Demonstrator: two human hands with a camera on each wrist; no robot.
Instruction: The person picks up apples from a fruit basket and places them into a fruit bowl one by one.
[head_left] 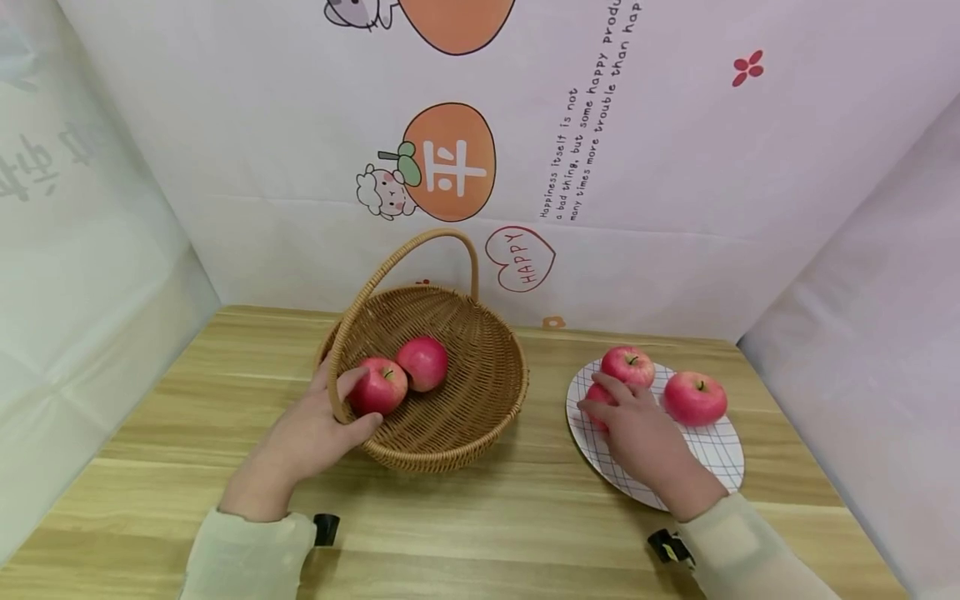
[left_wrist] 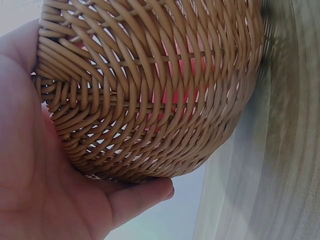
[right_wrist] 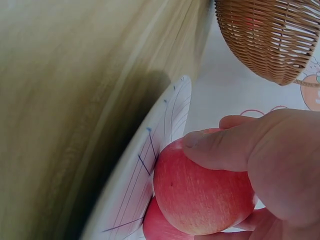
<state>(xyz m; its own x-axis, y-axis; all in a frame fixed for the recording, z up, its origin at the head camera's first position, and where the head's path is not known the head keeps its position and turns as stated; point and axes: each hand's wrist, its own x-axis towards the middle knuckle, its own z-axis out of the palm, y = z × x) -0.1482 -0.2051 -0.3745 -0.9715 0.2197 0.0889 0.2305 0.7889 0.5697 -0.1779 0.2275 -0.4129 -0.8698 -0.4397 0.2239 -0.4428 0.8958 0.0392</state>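
Red apple [head_left: 600, 398] on checked white plate [head_left: 712, 450] | right hand [head_left: 637, 433] fingers curl round it, grab step | left hand [head_left: 315, 433] fingers clasp woven wicker basket [head_left: 465, 417] rim | next, I'd guess: lift clear, carry over to the basket

1. A light wooden table [head_left: 480, 533] with a streaked grain fills the lower part of the head view.
2. A pale backdrop [head_left: 675, 167] printed with cartoons stands behind it.
3. The print shows an orange fruit [head_left: 450, 162] beside a small sheep [head_left: 382, 193], a red "HAPPY" heart [head_left: 521, 258] and slanted English text.
4. Plain whitish panels close off both sides.
5. The light is soft and even.
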